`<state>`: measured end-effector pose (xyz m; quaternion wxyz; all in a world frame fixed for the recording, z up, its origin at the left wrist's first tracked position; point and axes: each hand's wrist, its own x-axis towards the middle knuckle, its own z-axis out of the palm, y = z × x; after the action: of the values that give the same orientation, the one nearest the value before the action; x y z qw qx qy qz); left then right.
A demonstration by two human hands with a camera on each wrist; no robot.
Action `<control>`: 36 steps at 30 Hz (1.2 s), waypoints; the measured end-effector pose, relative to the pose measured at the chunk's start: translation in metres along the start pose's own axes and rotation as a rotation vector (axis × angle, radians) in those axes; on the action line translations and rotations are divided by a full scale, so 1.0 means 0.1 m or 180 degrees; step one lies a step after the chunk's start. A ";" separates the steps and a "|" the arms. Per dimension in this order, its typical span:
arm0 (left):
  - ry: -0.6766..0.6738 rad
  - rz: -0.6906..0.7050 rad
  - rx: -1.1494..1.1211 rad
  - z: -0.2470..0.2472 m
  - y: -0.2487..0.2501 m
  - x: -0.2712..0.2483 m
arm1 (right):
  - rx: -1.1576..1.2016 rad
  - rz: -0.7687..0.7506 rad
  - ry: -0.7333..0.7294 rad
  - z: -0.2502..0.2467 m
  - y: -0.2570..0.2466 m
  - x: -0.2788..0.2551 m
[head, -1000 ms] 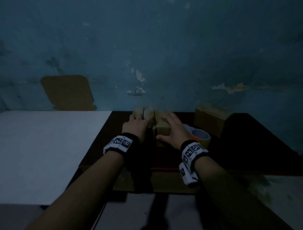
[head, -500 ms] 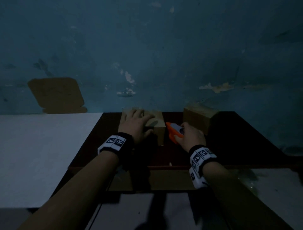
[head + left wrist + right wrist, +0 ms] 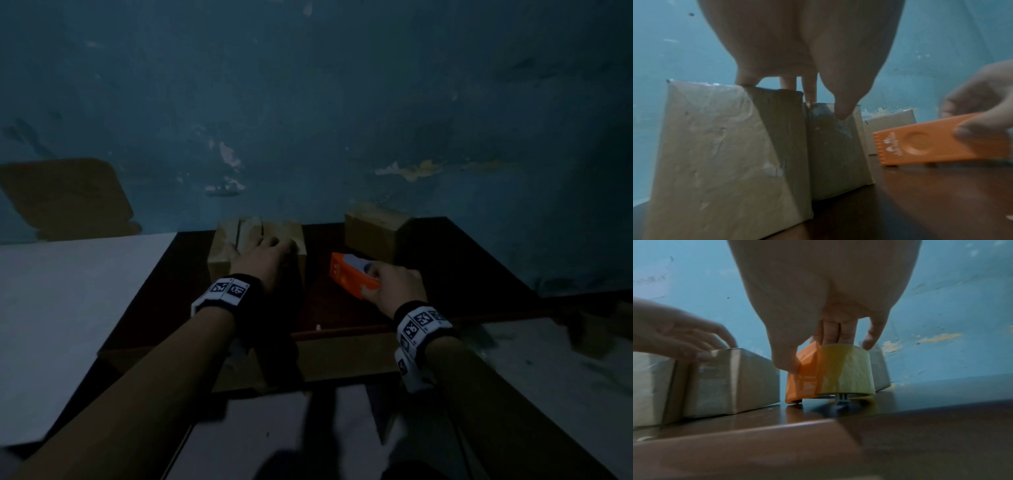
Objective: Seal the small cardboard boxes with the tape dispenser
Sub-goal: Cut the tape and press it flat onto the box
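Note:
Two small cardboard boxes [image 3: 255, 233] stand side by side at the back of the dark table [image 3: 462, 267]. My left hand [image 3: 267, 246] lies flat on their tops, fingers straight; in the left wrist view the thumb touches the front of the right-hand box [image 3: 836, 149], next to the larger box [image 3: 715, 146]. The orange tape dispenser [image 3: 349, 274] with its yellowish tape roll [image 3: 846, 369] sits on the table right of the boxes. My right hand [image 3: 380, 281] grips it from above, thumb on the orange side. A third box [image 3: 373, 233] stands behind the dispenser.
A white surface [image 3: 68, 291] adjoins the table on the left. A flat piece of cardboard [image 3: 68, 195] leans on the blue wall [image 3: 342, 102]. The table's front edge [image 3: 342, 330] runs just behind my wrists, with a lower brown ledge beneath.
My right hand left the boxes, moved right and took hold of the tape dispenser. My left hand stayed flat on the boxes.

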<state>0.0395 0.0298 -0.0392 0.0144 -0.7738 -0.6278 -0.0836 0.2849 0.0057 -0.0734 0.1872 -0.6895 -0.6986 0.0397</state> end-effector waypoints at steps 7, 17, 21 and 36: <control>0.0026 0.0013 0.0034 0.00 -0.02 -0.03 | 0.0022 0.0144 -0.0167 -0.20 0.41 -0.10; 0.0215 -0.0029 0.0111 0.11 -0.01 0.01 | 0.0254 0.0587 -0.0318 -0.42 1.02 0.01; 0.0247 0.0001 0.0003 0.12 -0.01 0.05 | 0.0294 0.0524 -0.0025 -0.46 0.87 0.17; 0.0134 0.0020 -0.0021 0.06 -0.33 0.15 | 0.0031 0.0729 -0.0091 0.06 0.31 1.46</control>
<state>0.0110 0.0520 -0.0460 0.0253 -0.7739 -0.6246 -0.1019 0.3159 0.1514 -0.0589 0.1748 -0.7632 -0.6177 0.0742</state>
